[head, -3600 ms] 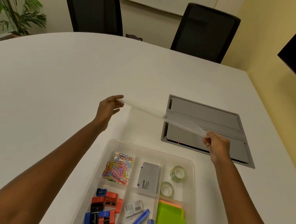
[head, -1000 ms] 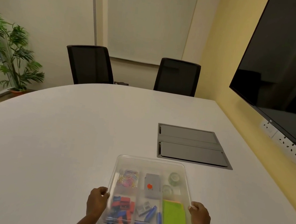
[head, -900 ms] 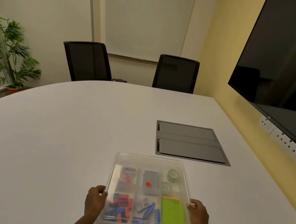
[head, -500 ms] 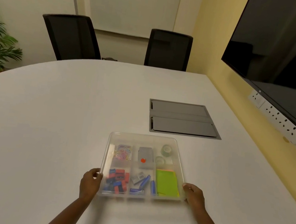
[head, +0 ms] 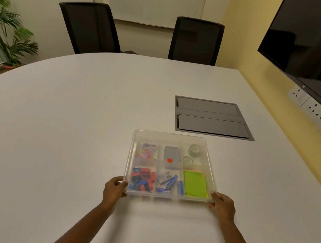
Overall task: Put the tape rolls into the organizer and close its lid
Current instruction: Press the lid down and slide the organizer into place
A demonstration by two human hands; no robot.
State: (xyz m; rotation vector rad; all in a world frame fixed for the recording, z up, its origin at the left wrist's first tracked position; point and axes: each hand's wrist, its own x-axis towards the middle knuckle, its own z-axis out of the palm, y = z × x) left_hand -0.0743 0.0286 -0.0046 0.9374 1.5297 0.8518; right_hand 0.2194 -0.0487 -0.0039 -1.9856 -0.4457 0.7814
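A clear plastic organizer (head: 171, 136) lies on the white table with its transparent lid flat on top. Through the lid I see two clear tape rolls (head: 194, 149) (head: 187, 160) in the far right compartment. Other compartments hold coloured paper clips, a grey box with a red dot, red and blue clips, blue pens and green sticky notes. My left hand (head: 114, 189) grips the near left corner of the organizer. My right hand (head: 221, 206) grips the near right corner.
A grey cable hatch (head: 213, 117) is set into the table just beyond the organizer. Two black chairs (head: 90, 26) (head: 195, 40) stand at the far edge. A dark screen (head: 318, 46) and wall sockets are on the right; a plant (head: 3, 25) stands far left.
The lid, held in the air above the organizer 3.6 s ago, now lies on it. Both hands have moved to the near corners, and my view has shifted over the last second.
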